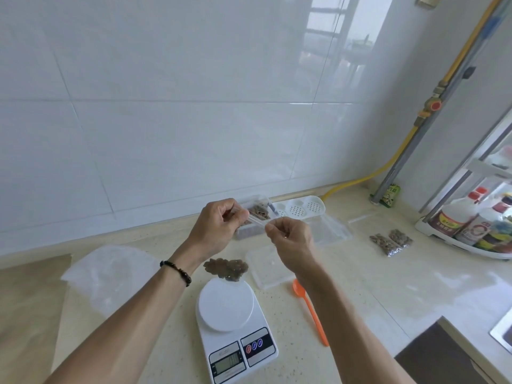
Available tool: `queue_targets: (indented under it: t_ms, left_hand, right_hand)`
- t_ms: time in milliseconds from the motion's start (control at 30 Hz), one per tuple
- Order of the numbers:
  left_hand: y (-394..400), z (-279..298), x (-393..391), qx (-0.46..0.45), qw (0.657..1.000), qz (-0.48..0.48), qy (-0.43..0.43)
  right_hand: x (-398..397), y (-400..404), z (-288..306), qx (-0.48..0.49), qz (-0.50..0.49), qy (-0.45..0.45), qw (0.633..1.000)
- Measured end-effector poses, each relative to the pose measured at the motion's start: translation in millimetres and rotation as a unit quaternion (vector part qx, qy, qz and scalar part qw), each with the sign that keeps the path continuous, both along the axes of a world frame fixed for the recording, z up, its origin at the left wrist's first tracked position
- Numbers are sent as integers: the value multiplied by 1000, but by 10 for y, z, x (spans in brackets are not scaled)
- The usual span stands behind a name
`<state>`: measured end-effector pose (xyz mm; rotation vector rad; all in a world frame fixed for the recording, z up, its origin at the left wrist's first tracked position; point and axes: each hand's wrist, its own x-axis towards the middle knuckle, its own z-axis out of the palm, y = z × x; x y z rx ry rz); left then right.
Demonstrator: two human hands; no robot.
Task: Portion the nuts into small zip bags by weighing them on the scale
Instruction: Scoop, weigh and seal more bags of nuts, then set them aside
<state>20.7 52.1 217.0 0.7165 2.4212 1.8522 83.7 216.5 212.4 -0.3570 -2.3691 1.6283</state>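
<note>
Above the speckled counter [360, 286] by white tiles, both hands' grip pinches a zip bag [257, 222].

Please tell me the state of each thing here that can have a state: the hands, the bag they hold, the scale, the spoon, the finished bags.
left hand: pinches the top of the zip bag.
right hand: pinches the same top edge.
zip bag: holds nuts, hangs above the scale.
scale: platform bare; display unreadable.
orange spoon: lies unused on the counter.
two filled bags: lie flat on the counter, to the right.
</note>
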Motion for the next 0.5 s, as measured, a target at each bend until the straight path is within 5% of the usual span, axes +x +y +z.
queue_targets:
  t_ms: [267, 500]
  left_hand:
    - [-2, 18, 46, 25, 999, 41, -6]
    - [76, 14, 95, -5, 1000, 21, 16]
  right_hand:
    - [66, 27, 118, 50, 32, 5, 998]
    - [-15, 32, 160, 199, 65, 23, 978]
